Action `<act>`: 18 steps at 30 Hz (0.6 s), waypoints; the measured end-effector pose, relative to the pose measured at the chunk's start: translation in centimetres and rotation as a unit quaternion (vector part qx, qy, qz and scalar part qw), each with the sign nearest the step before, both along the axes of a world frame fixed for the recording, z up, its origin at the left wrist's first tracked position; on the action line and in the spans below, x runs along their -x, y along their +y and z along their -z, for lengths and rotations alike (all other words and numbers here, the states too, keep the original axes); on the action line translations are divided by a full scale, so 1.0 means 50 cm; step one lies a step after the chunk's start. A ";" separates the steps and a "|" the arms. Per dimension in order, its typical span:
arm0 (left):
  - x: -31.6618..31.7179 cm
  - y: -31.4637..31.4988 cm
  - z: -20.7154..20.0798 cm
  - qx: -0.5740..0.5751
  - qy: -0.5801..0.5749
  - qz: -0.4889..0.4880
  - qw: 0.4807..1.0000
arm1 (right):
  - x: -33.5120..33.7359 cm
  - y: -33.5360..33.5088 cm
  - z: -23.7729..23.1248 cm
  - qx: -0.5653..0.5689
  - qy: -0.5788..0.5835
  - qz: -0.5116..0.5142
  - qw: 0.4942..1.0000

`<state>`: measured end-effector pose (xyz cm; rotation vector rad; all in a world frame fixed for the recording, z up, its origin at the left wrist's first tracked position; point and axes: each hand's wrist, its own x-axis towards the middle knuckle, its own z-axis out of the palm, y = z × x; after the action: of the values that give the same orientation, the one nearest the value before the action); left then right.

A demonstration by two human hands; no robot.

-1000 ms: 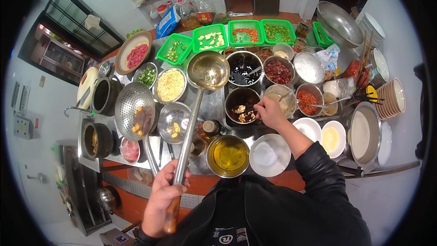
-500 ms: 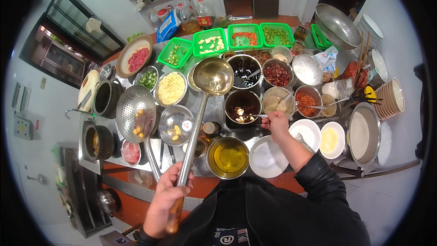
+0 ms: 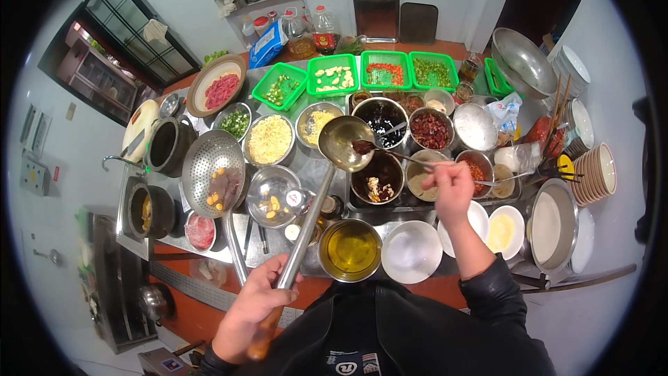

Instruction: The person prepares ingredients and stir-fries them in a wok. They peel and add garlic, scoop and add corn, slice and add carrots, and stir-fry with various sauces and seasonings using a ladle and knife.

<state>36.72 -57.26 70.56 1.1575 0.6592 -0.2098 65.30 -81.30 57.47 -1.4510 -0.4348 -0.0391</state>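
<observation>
My left hand (image 3: pixel 259 304) is closed around the handle of a large metal ladle (image 3: pixel 337 136), its bowl raised over the middle of the table. Between the fingers of my right hand (image 3: pixel 454 195) is the handle of a spoon (image 3: pixel 407 157). The spoon's tip, loaded with dark brown paste (image 3: pixel 362 147), is over the ladle's bowl. Just below sits a steel pot of dark sauce (image 3: pixel 376 191) with pale bits in it. Close to the body stand a pot of yellow oil (image 3: pixel 350 249) and a white bowl (image 3: pixel 410 252).
A perforated strainer (image 3: pixel 202 157) with egg yolks and dark meat rests at left. Green baskets (image 3: pixel 332 89) of cut vegetables line the back. Stacked bowls (image 3: pixel 597 174) and a wok (image 3: pixel 523 63) stand at right. Several steel bowls of seasonings (image 3: pixel 431 130) crowd the middle.
My right hand has lifted the spoon out of the dark sauce pot and brought its loaded tip over the ladle. The ladle stays held in my left hand, slightly lower.
</observation>
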 end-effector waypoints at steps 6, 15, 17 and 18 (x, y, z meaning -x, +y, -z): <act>-0.014 0.010 -0.007 0.077 -0.017 0.003 0.997 | -0.030 0.056 -0.014 0.247 -0.390 -0.049 0.886; -0.015 0.023 0.001 0.058 -0.021 -0.059 0.996 | -0.007 -0.001 0.012 0.073 -0.138 0.060 0.986; -0.021 0.023 0.000 0.031 -0.020 -0.071 0.997 | -0.005 -0.005 0.035 0.184 -0.022 0.027 0.982; -0.023 0.025 -0.002 0.060 -0.014 -0.084 0.995 | -0.007 0.002 0.049 0.218 0.020 0.000 0.976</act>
<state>37.88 -56.02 70.67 0.9835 0.7062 -0.0889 65.65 -81.18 55.03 -1.8795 -0.4259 0.0904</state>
